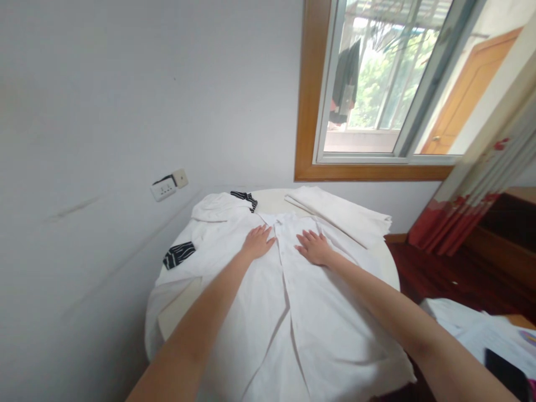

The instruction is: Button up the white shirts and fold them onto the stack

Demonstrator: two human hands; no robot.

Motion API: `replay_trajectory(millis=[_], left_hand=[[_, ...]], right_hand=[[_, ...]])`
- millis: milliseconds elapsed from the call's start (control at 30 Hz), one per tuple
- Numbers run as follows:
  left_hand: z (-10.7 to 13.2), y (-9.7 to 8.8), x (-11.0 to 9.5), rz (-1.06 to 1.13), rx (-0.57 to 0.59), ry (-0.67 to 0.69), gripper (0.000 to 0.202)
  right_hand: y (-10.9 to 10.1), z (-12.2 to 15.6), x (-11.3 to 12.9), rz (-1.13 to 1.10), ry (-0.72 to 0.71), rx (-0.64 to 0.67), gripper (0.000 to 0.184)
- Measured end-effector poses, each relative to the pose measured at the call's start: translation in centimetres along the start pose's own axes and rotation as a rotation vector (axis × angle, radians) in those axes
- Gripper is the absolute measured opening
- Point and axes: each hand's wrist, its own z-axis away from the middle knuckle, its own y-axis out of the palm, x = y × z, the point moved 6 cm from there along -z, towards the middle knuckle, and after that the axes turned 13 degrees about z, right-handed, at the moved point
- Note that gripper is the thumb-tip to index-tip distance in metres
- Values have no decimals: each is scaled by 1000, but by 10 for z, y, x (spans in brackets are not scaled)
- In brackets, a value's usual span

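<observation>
A white button-front shirt (268,301) lies spread over a round table (268,199), its placket running down the middle and parting toward the near end. My left hand (258,242) rests flat on the shirt's upper left, fingers stretched out. On the other side of the placket, my right hand (314,247) also lies flat on the cloth with its fingers spread. Neither hand grips anything. Black-and-white patterned cloth (179,255) shows at the left, and a second such patch (247,199) is at the back; I cannot tell which garment they belong to.
A folded white cloth (339,212) lies at the table's back right. Behind stands a wall with a socket (163,188) and a wood-framed window (368,172). A curtain (464,206) hangs at right. Lower right are white papers or cloth (469,324) and a black phone-like object (505,371).
</observation>
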Motion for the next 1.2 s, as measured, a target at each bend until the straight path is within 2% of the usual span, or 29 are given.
replay_trajectory(millis=[133, 200, 300, 400, 533, 667, 867, 1100, 1200], left_hand=[[1, -6, 0, -18, -49, -13, 57], [0, -4, 3, -15, -22, -41, 58], [1, 2, 9, -1, 37, -79, 63], [3, 4, 10, 3, 33, -82, 64], [6, -5, 2, -10, -47, -53, 60], [3, -20, -17, 21, -192, 77, 47], [-6, -4, -26, 71, -39, 113, 45], [0, -11, -27, 87, -128, 153, 43], [2, -9, -26, 85, -89, 173, 46]], right_hand=[[-17, -19, 0, 23, 51, -44, 54], [-19, -31, 5, 18, 69, -72, 53], [-8, -46, 15, -39, 82, -17, 57], [6, -54, 18, -85, 115, 57, 65], [11, -57, 17, -91, 114, 73, 71], [11, -56, 16, -100, 98, 53, 73], [12, -56, 16, -101, 94, 34, 71], [12, -55, 17, -94, 97, 30, 72], [12, -54, 16, -102, 96, 5, 70]])
